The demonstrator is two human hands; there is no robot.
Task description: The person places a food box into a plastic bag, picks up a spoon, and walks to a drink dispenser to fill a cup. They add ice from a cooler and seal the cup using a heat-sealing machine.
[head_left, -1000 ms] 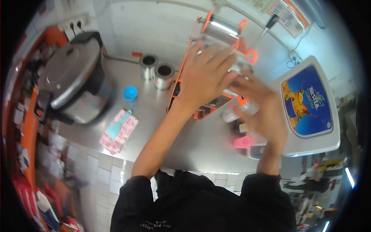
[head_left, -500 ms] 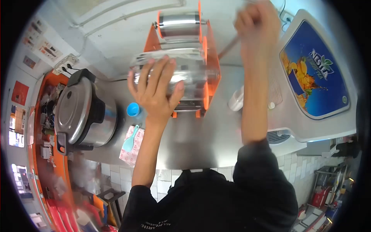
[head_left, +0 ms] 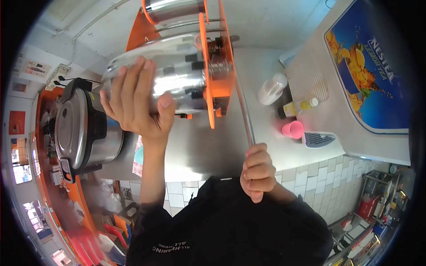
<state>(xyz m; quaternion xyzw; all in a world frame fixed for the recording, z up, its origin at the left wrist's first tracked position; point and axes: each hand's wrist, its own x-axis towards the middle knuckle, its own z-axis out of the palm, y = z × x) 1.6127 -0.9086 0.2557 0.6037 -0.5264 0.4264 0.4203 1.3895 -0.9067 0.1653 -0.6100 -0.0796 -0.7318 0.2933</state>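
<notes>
In front of me stands an orange-framed machine (head_left: 220,91) with a shiny roll (head_left: 175,9) at its top and a large film-like cylinder (head_left: 179,73) lower down. My left hand (head_left: 140,102) rests flat on the left part of that cylinder, fingers spread. My right hand (head_left: 258,173) is wrapped around the lower end of a long metal lever (head_left: 243,106) that comes down from the machine's right side. The hand is low, near my chest. Whatever lies inside the cylinder cannot be made out.
A large silver cooker (head_left: 80,128) stands to the left. Rightward are white cups (head_left: 272,89), a small bottle (head_left: 298,107), a pink cup (head_left: 292,129) and a drinks dispenser (head_left: 328,115). A pink patterned packet (head_left: 138,164) lies by my left forearm on the steel counter (head_left: 195,150).
My right hand has swung the lever from high at the back down toward my chest. My left hand stays on the cylinder. The view has shifted, bringing the pink cup and bottle into sight.
</notes>
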